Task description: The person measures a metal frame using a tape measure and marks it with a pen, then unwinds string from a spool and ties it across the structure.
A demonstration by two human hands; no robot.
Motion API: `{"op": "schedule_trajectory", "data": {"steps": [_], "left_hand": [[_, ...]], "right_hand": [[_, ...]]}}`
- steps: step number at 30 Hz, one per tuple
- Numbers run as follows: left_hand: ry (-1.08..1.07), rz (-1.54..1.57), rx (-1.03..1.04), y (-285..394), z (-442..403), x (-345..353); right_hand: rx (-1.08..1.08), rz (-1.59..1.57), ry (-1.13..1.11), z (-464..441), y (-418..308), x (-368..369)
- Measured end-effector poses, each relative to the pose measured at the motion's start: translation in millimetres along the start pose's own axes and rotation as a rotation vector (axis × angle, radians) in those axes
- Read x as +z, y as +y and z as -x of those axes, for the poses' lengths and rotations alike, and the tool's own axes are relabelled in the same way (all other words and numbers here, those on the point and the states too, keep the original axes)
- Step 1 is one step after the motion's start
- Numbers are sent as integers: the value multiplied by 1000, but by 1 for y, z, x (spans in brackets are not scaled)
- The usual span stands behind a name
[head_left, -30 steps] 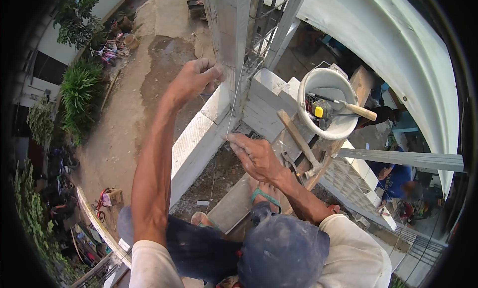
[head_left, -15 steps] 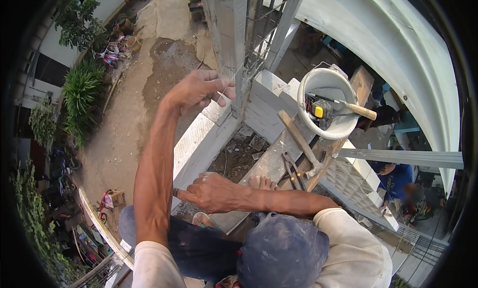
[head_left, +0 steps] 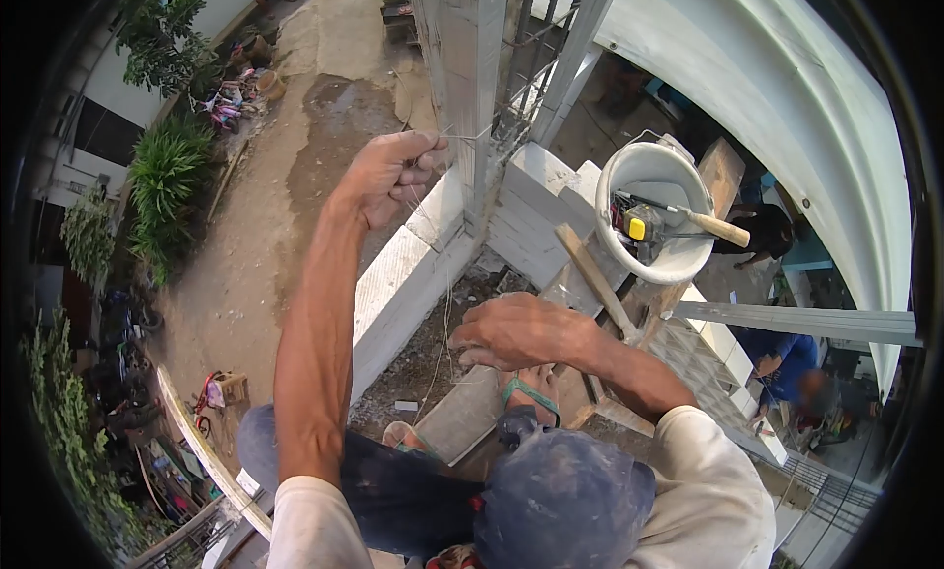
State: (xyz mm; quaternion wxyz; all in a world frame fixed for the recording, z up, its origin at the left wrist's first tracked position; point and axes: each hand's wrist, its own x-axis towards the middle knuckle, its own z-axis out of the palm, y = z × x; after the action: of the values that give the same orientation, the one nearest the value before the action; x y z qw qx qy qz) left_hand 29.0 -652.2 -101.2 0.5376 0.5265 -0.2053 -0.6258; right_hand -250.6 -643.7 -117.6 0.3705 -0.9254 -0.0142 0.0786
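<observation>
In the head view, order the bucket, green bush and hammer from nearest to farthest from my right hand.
1. Hammer, just right of the right hand.
2. Bucket, upper right, beyond the hammer.
3. Green bush, far across on the left.

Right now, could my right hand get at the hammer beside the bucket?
Probably yes: your right hand looks close to the hammer, whose wooden handle lies uncovered, with nothing visibly blocking the way.
</observation>
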Motion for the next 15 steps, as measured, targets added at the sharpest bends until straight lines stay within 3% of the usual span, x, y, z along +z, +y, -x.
{"op": "schedule_trajectory", "data": {"steps": [3, 4, 6, 10, 12, 15], "left_hand": [[-61, 113, -74, 2, 1, -1], [-62, 113, -72, 1, 0, -2], [-47, 257, -92, -2, -5, -8], [-42, 362, -81, -5, -14, -16], [-80, 430, -36, -7, -18, -18], [-6, 422, 2, -4, -15, -9]], "right_hand": [[305, -67, 487, 17, 40, -97], [348, -472, 707, 14, 67, -110], [304, -596, 898, -1, 100, -152], [307, -757, 787, -52, 126, -193], [337, -852, 522, -83, 145, -196], [329, -789, 411, -116, 161, -197]]}}
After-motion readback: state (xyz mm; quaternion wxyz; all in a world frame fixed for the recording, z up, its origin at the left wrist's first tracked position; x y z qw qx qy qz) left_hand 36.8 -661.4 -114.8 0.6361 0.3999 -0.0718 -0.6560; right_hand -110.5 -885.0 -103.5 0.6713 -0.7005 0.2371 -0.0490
